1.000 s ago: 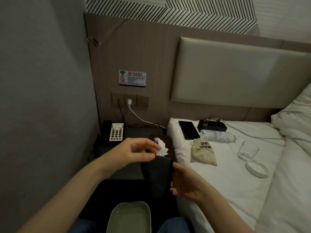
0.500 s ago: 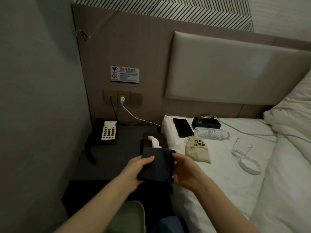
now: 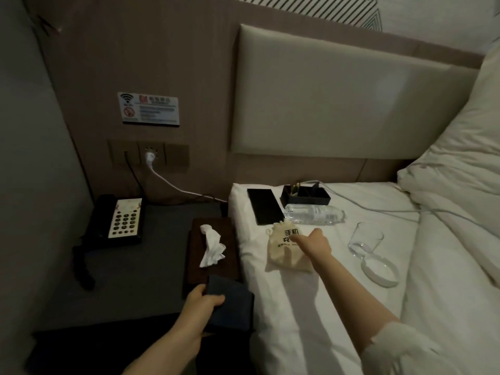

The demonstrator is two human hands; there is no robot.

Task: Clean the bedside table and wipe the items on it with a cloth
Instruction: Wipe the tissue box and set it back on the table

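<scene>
Dim room: grey table (image 3: pixel 130 274) in the corner carries a phone (image 3: pixel 119 220) and tissue box (image 3: pixel 213 250), beside a white bed (image 3: pixel 311 293) with a pouch (image 3: pixel 286 250), bottle (image 3: pixel 313 213) and glass (image 3: pixel 365 240). Since half a second ago the right hand (image 3: pixel 315 243) has let go of the cloth (image 3: pixel 230 304) and now rests on the pouch, its grasp unclear, while the left hand (image 3: pixel 201 301) alone grips the cloth at the table's near edge

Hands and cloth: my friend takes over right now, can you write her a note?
Left hand grips the folded dark cloth at the bedside table's near edge.
Right hand reaches onto the beige pouch on the bed; whether the fingers grip it, I cannot tell.
Phone and tissue box sit on the table; other items lie on the bed.
Done: table mostly cleared.
Left: wiping, as far as the picture shows.
</scene>
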